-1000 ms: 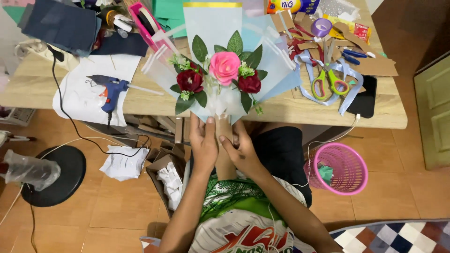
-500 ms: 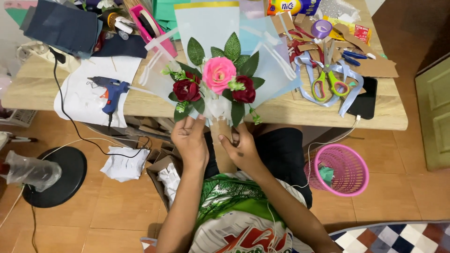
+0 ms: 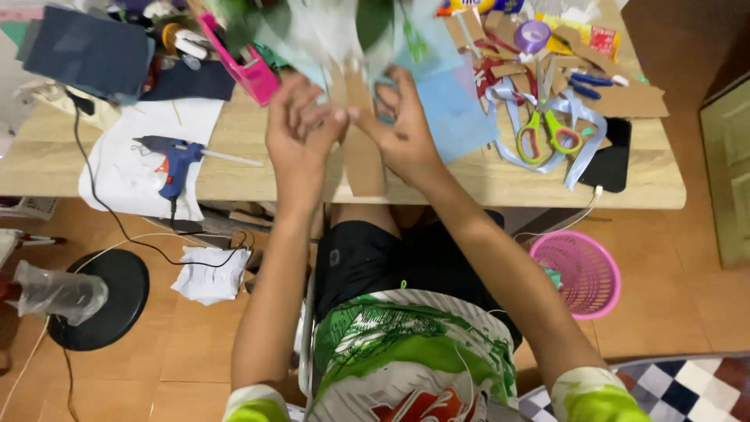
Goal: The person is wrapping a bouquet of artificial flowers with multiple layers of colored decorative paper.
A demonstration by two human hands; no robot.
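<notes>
Both my hands are raised over the wooden table [image 3: 47, 168] and grip the lower end of a paper-wrapped bouquet [image 3: 336, 35]. The bouquet is blurred and runs off the top edge, so only pale blue wrapping and some green leaves show. My left hand [image 3: 301, 133] pinches the wrap from the left. My right hand [image 3: 398, 129] holds it from the right, fingers curled round the stem end. A brown cardboard strip [image 3: 363, 168] lies on the table beneath them.
A blue glue gun [image 3: 176, 160] lies on white paper at the left, its cord hanging down. Green scissors [image 3: 547, 129], ribbon, cardboard scraps and a black phone [image 3: 609, 160] sit at the right. A pink basket [image 3: 578, 273] and a black round stand [image 3: 101, 297] are on the floor.
Both hands have moved from the table's near edge up over the tabletop, carrying the bouquet away from me. Its pink and red flowers have left the top of the view.
</notes>
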